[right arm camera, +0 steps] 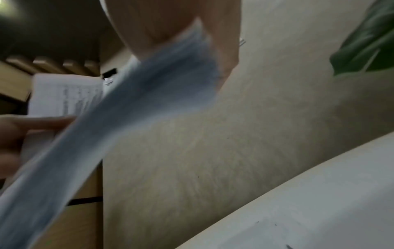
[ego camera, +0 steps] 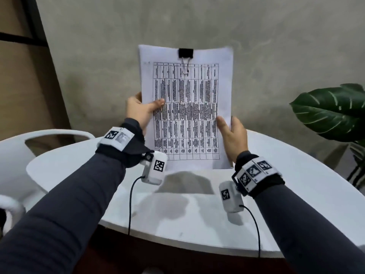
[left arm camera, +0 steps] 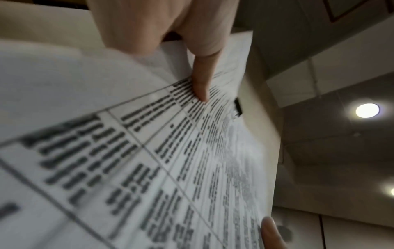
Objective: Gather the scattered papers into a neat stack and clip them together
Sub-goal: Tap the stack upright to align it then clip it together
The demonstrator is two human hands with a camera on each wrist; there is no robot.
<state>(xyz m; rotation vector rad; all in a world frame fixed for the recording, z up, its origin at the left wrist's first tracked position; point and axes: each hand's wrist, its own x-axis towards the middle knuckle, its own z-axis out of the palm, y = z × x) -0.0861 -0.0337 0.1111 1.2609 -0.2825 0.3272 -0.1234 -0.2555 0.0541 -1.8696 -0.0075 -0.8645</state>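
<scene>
white table (ego camera: 296, 194), one clipped stack (ego camera: 185, 115), two hands

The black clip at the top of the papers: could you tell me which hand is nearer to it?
Left. The left hand grips the papers' left edge about halfway up, below the clip. The right hand holds the right edge lower down, farther away.

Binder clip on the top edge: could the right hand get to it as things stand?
Probably yes. The binder clip sits exposed at the top of the paper stack with nothing over it, but the right hand grips the lower right edge, so the left hand must carry the stack alone.
</scene>
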